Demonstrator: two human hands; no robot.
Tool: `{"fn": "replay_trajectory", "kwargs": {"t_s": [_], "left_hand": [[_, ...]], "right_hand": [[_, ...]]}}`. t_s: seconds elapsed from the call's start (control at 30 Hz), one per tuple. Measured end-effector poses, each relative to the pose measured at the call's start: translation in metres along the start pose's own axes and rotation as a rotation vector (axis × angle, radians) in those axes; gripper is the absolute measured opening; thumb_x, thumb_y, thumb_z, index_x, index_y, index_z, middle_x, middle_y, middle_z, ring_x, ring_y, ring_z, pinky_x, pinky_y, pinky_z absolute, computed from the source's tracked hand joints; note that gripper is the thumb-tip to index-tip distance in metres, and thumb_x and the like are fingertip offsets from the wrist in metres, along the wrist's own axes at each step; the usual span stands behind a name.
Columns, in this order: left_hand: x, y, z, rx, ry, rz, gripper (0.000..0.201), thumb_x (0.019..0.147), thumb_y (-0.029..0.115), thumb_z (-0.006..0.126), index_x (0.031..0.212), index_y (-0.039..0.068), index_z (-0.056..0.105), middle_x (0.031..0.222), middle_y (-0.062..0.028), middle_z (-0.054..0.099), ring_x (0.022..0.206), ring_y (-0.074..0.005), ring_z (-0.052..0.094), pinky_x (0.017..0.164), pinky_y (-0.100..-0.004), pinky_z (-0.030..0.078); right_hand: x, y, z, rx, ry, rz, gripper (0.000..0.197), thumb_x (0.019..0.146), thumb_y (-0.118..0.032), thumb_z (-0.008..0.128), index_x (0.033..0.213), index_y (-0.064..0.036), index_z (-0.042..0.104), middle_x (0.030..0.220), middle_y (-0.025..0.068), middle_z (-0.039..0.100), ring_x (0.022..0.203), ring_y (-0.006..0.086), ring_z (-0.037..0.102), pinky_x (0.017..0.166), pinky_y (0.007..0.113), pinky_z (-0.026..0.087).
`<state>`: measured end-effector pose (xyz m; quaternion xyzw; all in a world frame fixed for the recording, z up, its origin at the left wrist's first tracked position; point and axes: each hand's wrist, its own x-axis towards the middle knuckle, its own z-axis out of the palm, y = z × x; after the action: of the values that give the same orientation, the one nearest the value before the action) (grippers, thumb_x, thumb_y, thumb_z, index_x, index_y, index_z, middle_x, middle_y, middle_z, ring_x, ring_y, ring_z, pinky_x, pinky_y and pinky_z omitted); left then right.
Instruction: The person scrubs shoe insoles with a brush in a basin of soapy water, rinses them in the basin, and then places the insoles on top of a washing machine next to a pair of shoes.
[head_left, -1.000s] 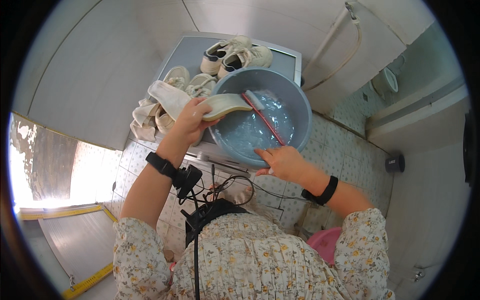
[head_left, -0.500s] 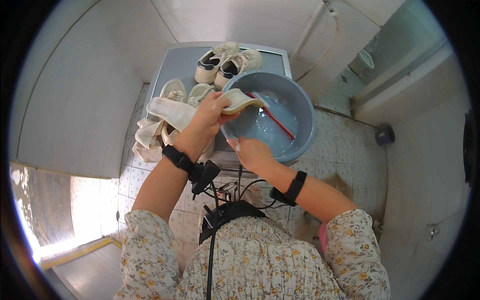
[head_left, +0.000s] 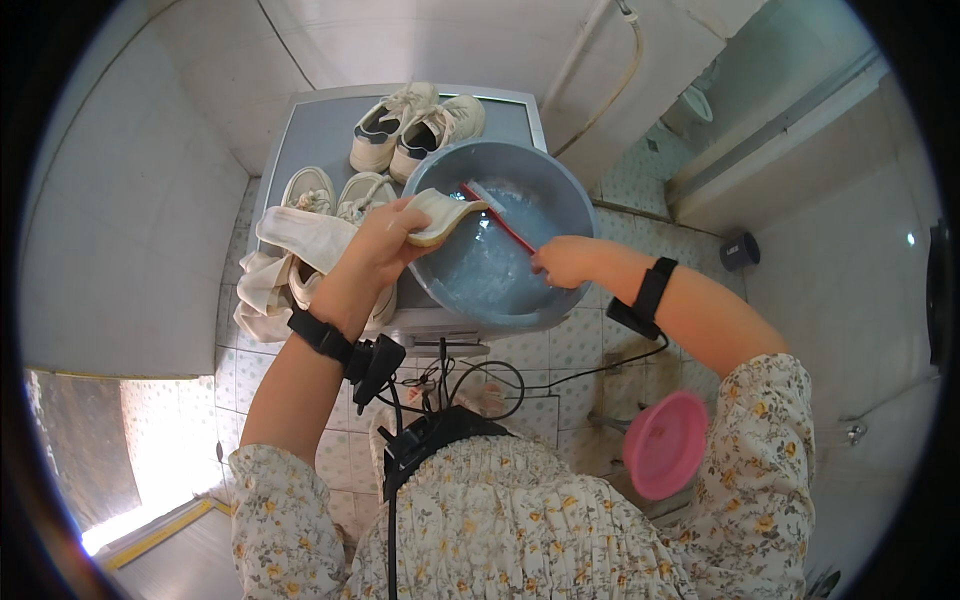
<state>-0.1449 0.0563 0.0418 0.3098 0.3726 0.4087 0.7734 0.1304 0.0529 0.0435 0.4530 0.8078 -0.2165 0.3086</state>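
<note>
A pale insole (head_left: 437, 208) with a yellowish underside sticks out of my left hand (head_left: 382, 240), curved over the left rim of a blue-grey basin (head_left: 580, 190). My left fingers are closed round one end of it. Inside the basin, a red-handled brush (head_left: 513, 234) with whitish bristles slants through bluish, slightly foamy water (head_left: 480, 270). My right hand (head_left: 566, 262) is closed on the lower end of the brush handle, at the basin's right side. Part of the brush head lies close to the insole's tip.
Off-white sneakers (head_left: 392, 130) stand behind the basin on a grey-topped cabinet (head_left: 315, 130). More pale shoes (head_left: 308, 190) and white insoles (head_left: 300, 235) lie left. A pink basin (head_left: 665, 445) is at lower right, a dark bin (head_left: 740, 251) by the right wall. Black cables (head_left: 490, 380) hang near my waist.
My right hand has left the basin's near-left rim, moved right and taken hold of the red brush handle. My left hand still holds the insole. The view has shifted, showing the pink basin fully.
</note>
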Motion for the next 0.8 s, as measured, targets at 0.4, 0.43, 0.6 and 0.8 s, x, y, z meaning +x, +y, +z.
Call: {"fn": "replay_trajectory", "kwargs": {"t_s": [0.4, 0.43, 0.6, 0.8], "left_hand": [[0.001, -0.019, -0.014, 0.076, -0.025, 0.132, 0.048, 0.078, 0.002, 0.054, 0.125, -0.004, 0.047, 0.111, -0.0083, 0.058, 0.097, -0.0156, 0.058, 0.085, -0.0269, 0.047], [0.0, -0.02, -0.013, 0.086, -0.034, 0.147, 0.048, 0.078, 0.002, 0.054, 0.126, -0.004, 0.047, 0.112, -0.0084, 0.058, 0.098, -0.0157, 0.058, 0.086, -0.0271, 0.047], [0.003, -0.022, -0.017, 0.102, 0.036, 0.153, 0.05, 0.077, 0.003, 0.054, 0.126, -0.004, 0.047, 0.113, -0.0087, 0.058, 0.098, -0.0152, 0.058, 0.087, -0.0267, 0.046], [0.003, -0.024, -0.016, 0.076, 0.038, 0.178, 0.047, 0.075, 0.004, 0.054, 0.121, -0.003, 0.051, 0.108, -0.008, 0.059, 0.096, -0.0146, 0.057, 0.085, -0.0262, 0.045]], "right_hand": [[0.102, -0.023, 0.024, -0.507, -0.277, -0.268, 0.028, 0.071, -0.006, 0.061, 0.098, -0.0034, 0.067, 0.095, 0.0152, 0.066, 0.089, 0.032, 0.064, 0.07, 0.04, 0.052], [0.107, -0.028, 0.03, -0.533, -0.341, -0.299, 0.024, 0.069, -0.005, 0.062, 0.092, -0.0045, 0.07, 0.092, 0.0138, 0.067, 0.087, 0.0312, 0.065, 0.069, 0.04, 0.052], [0.098, -0.031, 0.01, -0.528, -0.146, -0.273, 0.02, 0.074, -0.009, 0.059, 0.09, -0.005, 0.07, 0.095, 0.0126, 0.068, 0.089, 0.0288, 0.065, 0.071, 0.038, 0.052], [0.11, -0.025, 0.021, -0.52, 0.118, -0.305, 0.018, 0.078, -0.013, 0.056, 0.088, -0.0069, 0.07, 0.091, 0.0116, 0.067, 0.089, 0.0281, 0.065, 0.07, 0.038, 0.052]]}}
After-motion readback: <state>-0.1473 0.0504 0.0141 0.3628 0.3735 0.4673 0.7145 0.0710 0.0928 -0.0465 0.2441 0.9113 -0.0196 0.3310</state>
